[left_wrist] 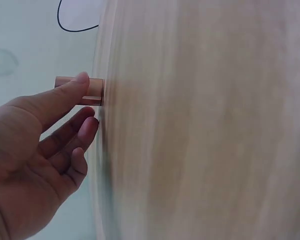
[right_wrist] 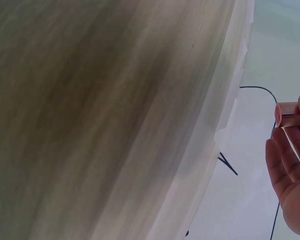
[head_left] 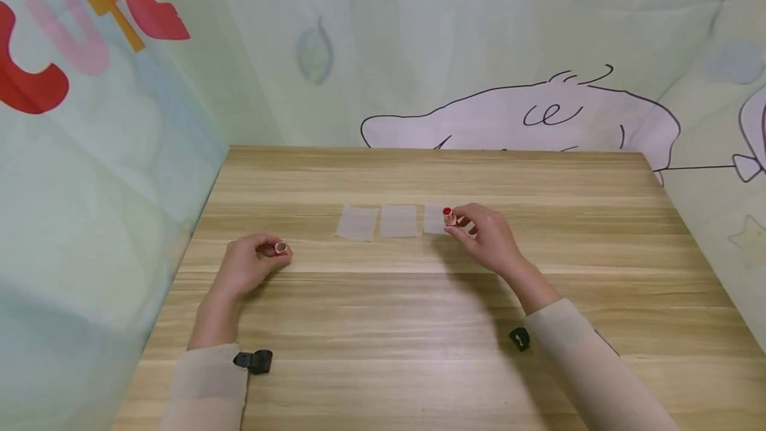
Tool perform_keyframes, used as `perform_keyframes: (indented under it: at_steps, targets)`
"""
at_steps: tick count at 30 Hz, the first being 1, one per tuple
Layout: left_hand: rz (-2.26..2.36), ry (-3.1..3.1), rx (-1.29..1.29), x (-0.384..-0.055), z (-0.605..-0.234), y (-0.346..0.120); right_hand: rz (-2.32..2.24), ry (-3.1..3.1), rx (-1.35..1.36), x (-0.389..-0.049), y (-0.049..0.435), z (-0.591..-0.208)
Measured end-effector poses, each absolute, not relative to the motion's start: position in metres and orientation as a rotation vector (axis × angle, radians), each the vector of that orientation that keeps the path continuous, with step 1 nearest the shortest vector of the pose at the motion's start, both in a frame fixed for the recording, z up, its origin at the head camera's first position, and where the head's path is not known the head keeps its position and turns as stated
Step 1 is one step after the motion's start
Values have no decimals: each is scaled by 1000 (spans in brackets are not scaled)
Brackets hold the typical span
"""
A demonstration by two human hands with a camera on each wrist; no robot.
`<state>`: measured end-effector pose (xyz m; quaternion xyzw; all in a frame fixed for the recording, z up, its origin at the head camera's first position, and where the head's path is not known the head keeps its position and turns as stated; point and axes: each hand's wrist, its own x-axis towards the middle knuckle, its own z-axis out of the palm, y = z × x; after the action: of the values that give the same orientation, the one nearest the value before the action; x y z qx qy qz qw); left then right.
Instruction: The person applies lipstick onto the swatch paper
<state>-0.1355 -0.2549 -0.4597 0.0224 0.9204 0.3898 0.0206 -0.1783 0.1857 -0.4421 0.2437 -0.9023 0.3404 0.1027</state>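
In the head view, my right hand (head_left: 487, 238) holds a small rose-gold lipstick (head_left: 449, 218) between thumb and fingers, red end upward, above the rightmost paper piece. The right wrist view shows the lipstick (right_wrist: 289, 114) at its edge, a reddish disc on its lower end. My left hand (head_left: 248, 265) pinches a short rose-gold lipstick cap (head_left: 281, 247) at the left of the table, its hollow end facing up. The left wrist view shows the cap (left_wrist: 95, 90) with its lower end against or very near the tabletop, the other fingers loosely curled.
Three thin whitish paper pieces, left (head_left: 357, 223), middle (head_left: 398, 221) and right (head_left: 433, 219), lie in a row on the wooden table (head_left: 383, 324). A printed cloth backdrop (head_left: 269, 52) stands behind and beside the table. Black straps (head_left: 254, 361) show at both wrists.
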Motion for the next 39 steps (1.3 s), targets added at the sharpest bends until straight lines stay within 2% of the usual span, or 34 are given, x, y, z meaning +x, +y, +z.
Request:
perform_keyframes:
  at_steps: [10, 25, 39]
  targets:
    - [1107, 2816, 27, -136, -454, -256, 1001, -2665, 719, -179, 186, -442]
    - [1194, 3048, 360, -144, -427, -233, 1005, -2692, 782, -177, 185, -440]
    - [1138, 2944, 433, -150, -420, -205, 1103, -2673, 819, -176, 186, -440]
